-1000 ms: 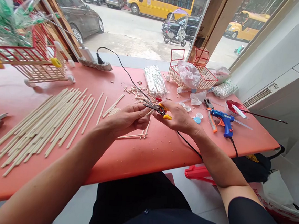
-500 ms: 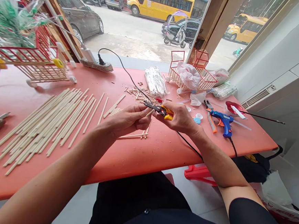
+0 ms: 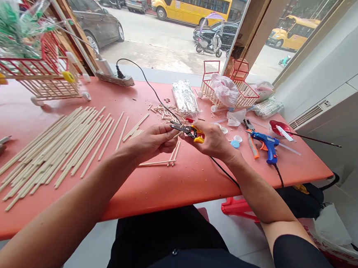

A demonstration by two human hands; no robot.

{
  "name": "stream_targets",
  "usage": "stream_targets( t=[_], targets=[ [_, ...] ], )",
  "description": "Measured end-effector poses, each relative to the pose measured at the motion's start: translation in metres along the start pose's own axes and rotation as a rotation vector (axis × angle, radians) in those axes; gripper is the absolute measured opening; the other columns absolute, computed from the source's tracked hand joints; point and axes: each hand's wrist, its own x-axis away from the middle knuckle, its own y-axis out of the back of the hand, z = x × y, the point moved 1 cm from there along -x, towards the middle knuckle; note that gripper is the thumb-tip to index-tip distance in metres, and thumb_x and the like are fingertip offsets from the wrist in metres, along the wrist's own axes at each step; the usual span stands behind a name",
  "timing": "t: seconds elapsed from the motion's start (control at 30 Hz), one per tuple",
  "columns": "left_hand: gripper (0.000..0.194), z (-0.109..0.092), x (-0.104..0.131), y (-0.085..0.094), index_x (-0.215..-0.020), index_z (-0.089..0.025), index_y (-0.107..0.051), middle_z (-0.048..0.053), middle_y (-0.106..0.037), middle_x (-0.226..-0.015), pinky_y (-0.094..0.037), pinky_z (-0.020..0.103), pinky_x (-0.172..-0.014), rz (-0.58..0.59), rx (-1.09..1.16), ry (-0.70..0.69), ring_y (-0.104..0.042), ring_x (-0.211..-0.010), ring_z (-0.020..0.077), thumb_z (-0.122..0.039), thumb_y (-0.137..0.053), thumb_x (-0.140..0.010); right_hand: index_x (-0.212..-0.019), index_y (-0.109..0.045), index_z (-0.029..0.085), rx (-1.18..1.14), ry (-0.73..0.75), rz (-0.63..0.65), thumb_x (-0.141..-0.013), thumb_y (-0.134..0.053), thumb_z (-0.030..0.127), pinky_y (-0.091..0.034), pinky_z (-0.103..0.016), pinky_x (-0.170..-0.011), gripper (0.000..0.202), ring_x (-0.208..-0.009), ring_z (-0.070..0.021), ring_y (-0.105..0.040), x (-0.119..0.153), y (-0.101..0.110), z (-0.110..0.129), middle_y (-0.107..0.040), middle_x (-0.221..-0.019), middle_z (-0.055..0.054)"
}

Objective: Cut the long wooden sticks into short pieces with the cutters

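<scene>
My right hand (image 3: 212,140) is wrapped round the yellow handles of a pair of pliers (image 3: 188,130), whose dark jaws point left. Pinched in my left hand (image 3: 157,140) is a short wooden stick (image 3: 178,133), its end by the pliers' jaws. Whether the jaws touch the stick I cannot tell. Below the hands lie a few thin sticks (image 3: 155,163) on the orange-red table (image 3: 177,191). Beyond them are small cut stick pieces (image 3: 164,111). Many long wooden sticks (image 3: 54,149) are spread out to the left.
A blue glue gun (image 3: 267,147) lies at the right, beside an orange-handled tool (image 3: 253,146). Small stick-built carts stand at the back left (image 3: 47,78) and back right (image 3: 244,93). A black cable crosses behind and below my hands. A power strip (image 3: 115,78) sits by the window.
Both hands stay close together in nearly the same place, with the pliers and stick still held. The view has shifted very slightly.
</scene>
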Motion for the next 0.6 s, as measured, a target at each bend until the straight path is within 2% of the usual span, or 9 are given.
stream_targets(
  t=[0.23, 0.4, 0.47, 0.53, 0.6],
  targets=[
    [0.044, -0.0006, 0.0, -0.0045, -0.072, -0.013, -0.065, -0.007, -0.034, -0.06, -0.028, 0.017, -0.047, -0.049, -0.045, -0.059, -0.029, -0.053, 0.0055, -0.043, -0.097, -0.078, -0.075, -0.054, 0.02, 0.103, -0.114, -0.07, -0.094, -0.069, 0.058, -0.026, -0.03, -0.064, 0.045, -0.066, -0.0129, -0.036, 0.0046, -0.0027, 0.0038, -0.054, -0.071, 0.0],
    [0.045, -0.0028, 0.0014, -0.0053, -0.075, -0.013, -0.067, -0.007, -0.034, -0.061, -0.028, 0.017, -0.048, -0.031, -0.083, -0.082, -0.028, -0.053, 0.0057, -0.046, -0.097, -0.078, -0.078, -0.063, 0.017, -0.09, -0.087, -0.041, -0.095, -0.069, 0.06, -0.031, -0.029, -0.065, 0.047, -0.069, -0.0126, -0.045, 0.0051, -0.0047, 0.003, -0.057, -0.072, 0.0],
    [0.045, -0.0049, 0.0021, -0.0056, -0.074, -0.013, -0.066, -0.007, -0.035, -0.06, -0.029, 0.017, -0.048, -0.01, -0.09, -0.095, -0.029, -0.053, 0.0057, -0.047, -0.096, -0.079, -0.079, -0.065, 0.016, -0.219, -0.103, 0.025, -0.096, -0.067, 0.065, -0.032, -0.028, -0.064, 0.051, -0.068, -0.0125, -0.047, 0.0036, -0.0042, 0.0032, -0.055, -0.07, 0.001],
    [0.044, -0.0073, 0.003, -0.0065, -0.074, -0.013, -0.067, -0.006, -0.036, -0.059, -0.03, 0.017, -0.049, 0.019, -0.098, -0.1, -0.03, -0.053, 0.0056, -0.046, -0.094, -0.081, -0.081, -0.066, 0.017, -0.369, -0.18, 0.172, -0.096, -0.064, 0.07, -0.033, -0.027, -0.06, 0.055, -0.062, -0.0118, -0.047, 0.0018, -0.0034, 0.0037, -0.051, -0.065, 0.003],
    [0.042, -0.0091, 0.0035, -0.007, -0.076, -0.012, -0.07, -0.005, -0.041, -0.059, -0.033, 0.017, -0.05, 0.033, -0.1, -0.102, -0.035, -0.053, 0.0061, -0.046, -0.093, -0.083, -0.087, -0.067, 0.017, -0.506, -0.254, 0.311, -0.096, -0.062, 0.073, -0.037, -0.026, -0.057, 0.057, -0.059, -0.0121, -0.052, 0.0004, -0.0025, 0.0038, -0.054, -0.065, 0.003]
  ],
)
